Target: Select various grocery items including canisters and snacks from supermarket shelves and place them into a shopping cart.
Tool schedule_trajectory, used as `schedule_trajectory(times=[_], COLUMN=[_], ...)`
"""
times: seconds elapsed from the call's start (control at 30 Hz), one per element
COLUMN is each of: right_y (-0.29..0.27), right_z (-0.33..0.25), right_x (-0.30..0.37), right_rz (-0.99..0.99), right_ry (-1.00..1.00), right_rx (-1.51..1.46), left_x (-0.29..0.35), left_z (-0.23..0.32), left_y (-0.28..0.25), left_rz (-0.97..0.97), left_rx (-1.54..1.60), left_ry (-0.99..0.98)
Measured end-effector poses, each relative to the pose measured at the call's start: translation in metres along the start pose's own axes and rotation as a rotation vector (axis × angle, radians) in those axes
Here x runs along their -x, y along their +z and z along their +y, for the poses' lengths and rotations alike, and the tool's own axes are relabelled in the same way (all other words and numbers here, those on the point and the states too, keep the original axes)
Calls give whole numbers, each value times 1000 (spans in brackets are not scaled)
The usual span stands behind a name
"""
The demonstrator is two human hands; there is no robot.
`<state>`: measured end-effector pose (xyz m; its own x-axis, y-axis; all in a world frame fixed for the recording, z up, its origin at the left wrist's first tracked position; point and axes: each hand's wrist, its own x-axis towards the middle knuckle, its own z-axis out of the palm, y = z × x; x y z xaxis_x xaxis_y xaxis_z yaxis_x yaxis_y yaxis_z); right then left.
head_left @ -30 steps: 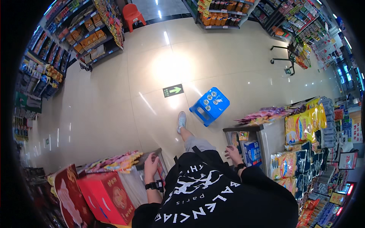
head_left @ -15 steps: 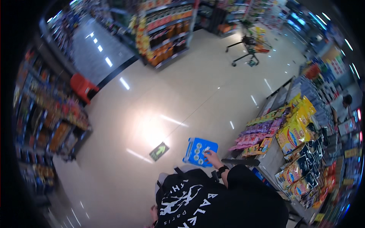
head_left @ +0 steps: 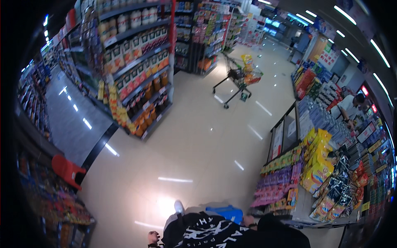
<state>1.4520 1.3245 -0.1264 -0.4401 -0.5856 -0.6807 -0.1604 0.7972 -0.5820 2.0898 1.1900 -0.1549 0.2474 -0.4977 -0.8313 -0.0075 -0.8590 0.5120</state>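
Observation:
My right hand (head_left: 248,220) is low in the view, dim and partly hidden by my black sleeve. It sits at the right end of a blue box-like pack (head_left: 227,213), and its fingers appear closed on the pack's edge. The front of my black shirt covers much of the pack, so its exact kind does not show. My left hand (head_left: 153,237) hangs beside my body with curled fingers and nothing visible in them. One pale shoe (head_left: 178,207) shows ahead of my shirt.
A shopping trolley (head_left: 240,78) with goods stands ahead on the pale floor. Shelves of jars and bottles (head_left: 140,70) rise at the left, near a red plastic thing (head_left: 68,171). Bagged snacks (head_left: 316,169) fill a display on the right. Beyond it is a person (head_left: 349,108).
My view has tilted up, bringing the trolley and shelves lower. The blue pack and right hand appear lower and more covered by my shirt; my left hand shows more. A shoe has come into view.

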Motion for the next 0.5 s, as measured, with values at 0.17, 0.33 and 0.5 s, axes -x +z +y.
schedule_trajectory(times=[0.17, 0.33, 0.5], right_y=[18, 24, 11], right_z=[-118, -155, -129], right_x=[-21, -77, -193], right_rz=[374, 448, 236], right_ry=[88, 202, 356], right_rx=[-544, -705, -654], left_x=[-130, -172, -179], left_z=[207, 448, 558], left_y=[54, 185, 312], left_rz=[1, -94, -225], left_rx=[-224, -562, -382], left_ry=[355, 661, 841])
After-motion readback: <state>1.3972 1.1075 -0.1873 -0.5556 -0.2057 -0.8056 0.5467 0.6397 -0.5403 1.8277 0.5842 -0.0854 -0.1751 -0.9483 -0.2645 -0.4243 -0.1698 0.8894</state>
